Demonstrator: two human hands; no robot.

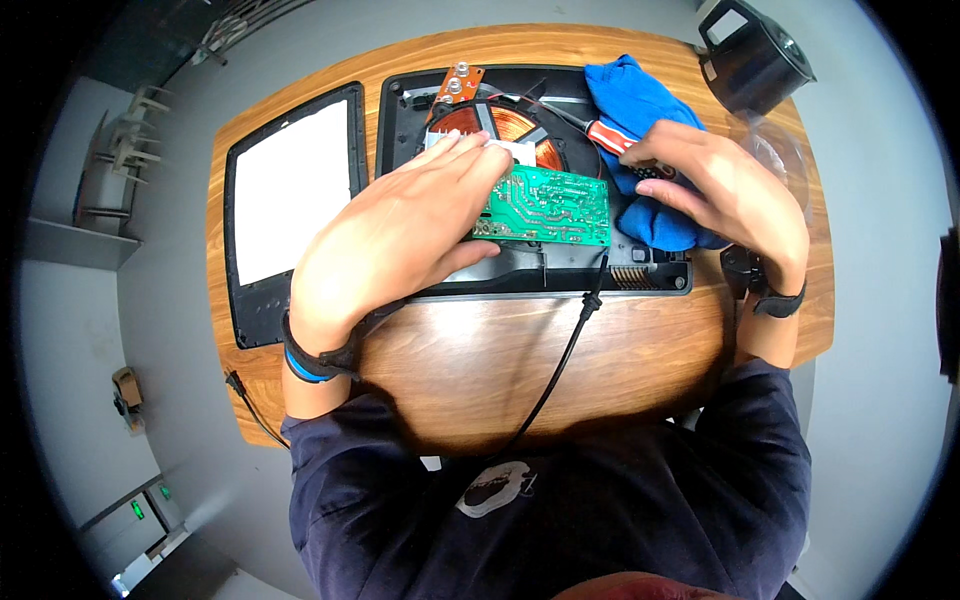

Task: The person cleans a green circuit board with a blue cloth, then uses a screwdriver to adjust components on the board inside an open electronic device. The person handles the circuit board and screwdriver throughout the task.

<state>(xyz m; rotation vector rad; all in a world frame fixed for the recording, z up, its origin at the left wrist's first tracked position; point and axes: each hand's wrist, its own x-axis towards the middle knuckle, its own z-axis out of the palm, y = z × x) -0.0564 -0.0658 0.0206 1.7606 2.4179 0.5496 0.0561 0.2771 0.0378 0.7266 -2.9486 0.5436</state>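
A green circuit board (560, 205) is tilted up over the open black housing (470, 285) of an induction cooker. My left hand (410, 215) holds the board by its left end, thumb below and fingers over the top. Behind it lies a round copper coil (515, 125), partly hidden by that hand. My right hand (715, 180) curls around the red-and-white handle of a screwdriver (610, 138), whose shaft points up and left toward the coil. Under this hand bunches a blue cloth (645, 95). A black power cord (565, 365) runs from the housing's front edge toward me.
To the left lies a black-framed panel (295, 190) with a white surface. An orange board (458, 85) stands at the housing's back. A dark kettle (755, 60) and a clear plastic container (780, 160) are on the right. The plug (235, 382) lies near the table's left edge.
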